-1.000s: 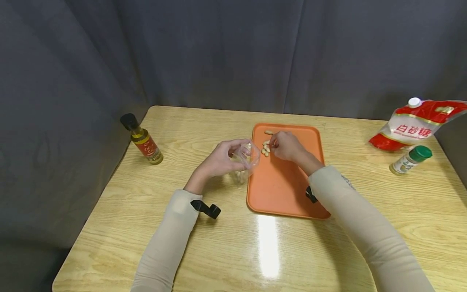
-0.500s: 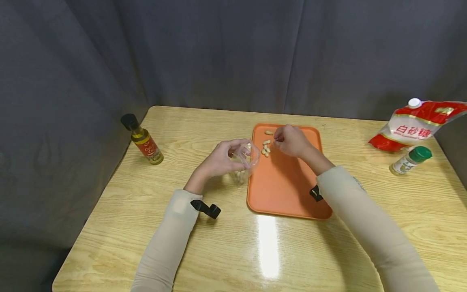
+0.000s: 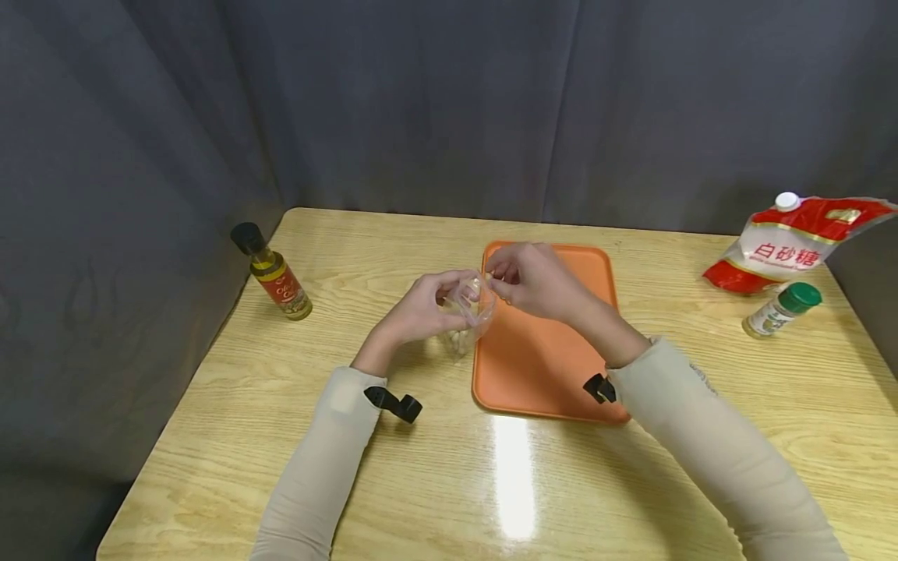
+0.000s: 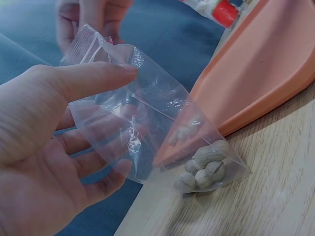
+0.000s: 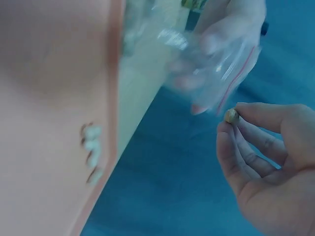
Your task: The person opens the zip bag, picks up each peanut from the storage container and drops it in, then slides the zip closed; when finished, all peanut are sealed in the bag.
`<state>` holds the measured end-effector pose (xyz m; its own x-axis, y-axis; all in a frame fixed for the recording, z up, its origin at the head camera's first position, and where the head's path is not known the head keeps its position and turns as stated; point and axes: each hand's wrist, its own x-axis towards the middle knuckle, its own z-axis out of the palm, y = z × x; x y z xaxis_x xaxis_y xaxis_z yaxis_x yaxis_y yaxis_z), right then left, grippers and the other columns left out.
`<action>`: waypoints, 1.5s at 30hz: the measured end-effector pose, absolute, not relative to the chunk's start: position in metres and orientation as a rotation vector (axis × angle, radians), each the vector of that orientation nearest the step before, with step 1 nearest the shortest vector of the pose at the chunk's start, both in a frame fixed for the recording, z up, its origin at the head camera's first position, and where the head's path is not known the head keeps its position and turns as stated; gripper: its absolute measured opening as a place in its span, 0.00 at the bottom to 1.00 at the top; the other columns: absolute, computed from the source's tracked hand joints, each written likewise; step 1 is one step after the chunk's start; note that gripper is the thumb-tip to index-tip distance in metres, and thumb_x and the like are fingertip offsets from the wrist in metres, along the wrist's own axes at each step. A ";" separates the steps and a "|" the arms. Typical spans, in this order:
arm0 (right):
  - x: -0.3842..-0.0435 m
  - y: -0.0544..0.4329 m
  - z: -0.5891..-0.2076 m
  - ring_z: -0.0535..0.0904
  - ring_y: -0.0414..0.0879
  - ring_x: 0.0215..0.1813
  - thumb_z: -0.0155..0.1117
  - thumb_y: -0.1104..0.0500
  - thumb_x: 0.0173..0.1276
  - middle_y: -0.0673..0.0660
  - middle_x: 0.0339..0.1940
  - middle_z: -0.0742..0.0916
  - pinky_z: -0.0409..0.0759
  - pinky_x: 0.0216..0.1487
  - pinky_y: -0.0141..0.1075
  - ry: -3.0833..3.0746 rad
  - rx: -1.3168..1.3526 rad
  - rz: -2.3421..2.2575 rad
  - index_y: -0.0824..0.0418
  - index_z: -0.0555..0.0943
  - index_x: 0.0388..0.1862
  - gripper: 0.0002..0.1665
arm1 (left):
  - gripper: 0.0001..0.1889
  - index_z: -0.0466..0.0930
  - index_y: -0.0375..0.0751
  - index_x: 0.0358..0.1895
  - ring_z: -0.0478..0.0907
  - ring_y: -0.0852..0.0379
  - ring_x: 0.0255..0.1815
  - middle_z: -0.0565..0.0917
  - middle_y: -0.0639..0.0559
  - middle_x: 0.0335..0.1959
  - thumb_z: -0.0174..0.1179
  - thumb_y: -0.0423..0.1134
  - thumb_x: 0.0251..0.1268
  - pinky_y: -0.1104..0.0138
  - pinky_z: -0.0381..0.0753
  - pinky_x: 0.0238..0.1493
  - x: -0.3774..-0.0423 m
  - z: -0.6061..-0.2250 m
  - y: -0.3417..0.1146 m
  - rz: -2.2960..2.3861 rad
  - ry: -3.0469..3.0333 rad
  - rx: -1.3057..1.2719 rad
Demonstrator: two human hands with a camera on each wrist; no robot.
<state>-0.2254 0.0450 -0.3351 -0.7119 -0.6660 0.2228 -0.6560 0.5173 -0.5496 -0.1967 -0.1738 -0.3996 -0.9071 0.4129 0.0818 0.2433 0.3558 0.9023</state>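
Note:
My left hand [image 3: 421,308] grips a clear zip bag [image 4: 170,115] near its mouth, with the thumb on one face and the fingers behind. Several unshelled peanuts [image 4: 209,156] have collected in the bag's bottom corner, which hangs by the left rim of the orange tray [image 3: 540,378]. Between thumb and fingertips my right hand [image 3: 536,280] pinches a single peanut [image 5: 231,116], close beside the bag's mouth. More loose peanuts [image 5: 92,150] lie on the tray near its rim; in the head view the right hand mostly hides them.
An olive oil bottle [image 3: 282,284] stands at the left of the wooden table [image 3: 393,483]. To the right are a red and white sugar bag [image 3: 782,251] and a green-capped shaker [image 3: 779,312]. A dark curtain [image 3: 421,109] hangs behind.
My right hand rose from the peanuts on the tray, then travelled left with one peanut to the bag's mouth. The left hand and bag stay nearly in place.

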 end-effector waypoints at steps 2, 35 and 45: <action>-0.220 0.040 -0.332 0.82 0.47 0.32 0.68 0.67 0.65 0.56 0.32 0.87 0.81 0.36 0.42 2.689 -1.232 -0.972 0.69 0.86 0.44 0.10 | 0.36 0.70 0.36 0.70 0.79 0.53 0.48 0.83 0.43 0.49 0.71 0.33 0.55 0.57 0.76 0.54 -0.197 -0.400 -0.174 1.595 2.433 0.612; -0.236 0.039 -0.325 0.80 0.48 0.28 0.65 0.64 0.67 0.58 0.33 0.87 0.78 0.31 0.42 2.730 -1.130 -0.920 0.67 0.85 0.45 0.10 | 0.36 0.71 0.37 0.69 0.79 0.53 0.50 0.83 0.45 0.51 0.70 0.31 0.53 0.60 0.76 0.52 -0.197 -0.400 -0.173 1.603 2.428 0.604; -0.282 0.050 -0.386 0.82 0.54 0.36 0.66 0.65 0.65 0.63 0.36 0.87 0.80 0.43 0.49 2.774 -0.882 -0.741 0.70 0.85 0.42 0.10 | 0.37 0.72 0.39 0.69 0.78 0.53 0.51 0.82 0.49 0.53 0.74 0.35 0.52 0.63 0.75 0.48 -0.197 -0.400 -0.173 1.570 2.478 0.567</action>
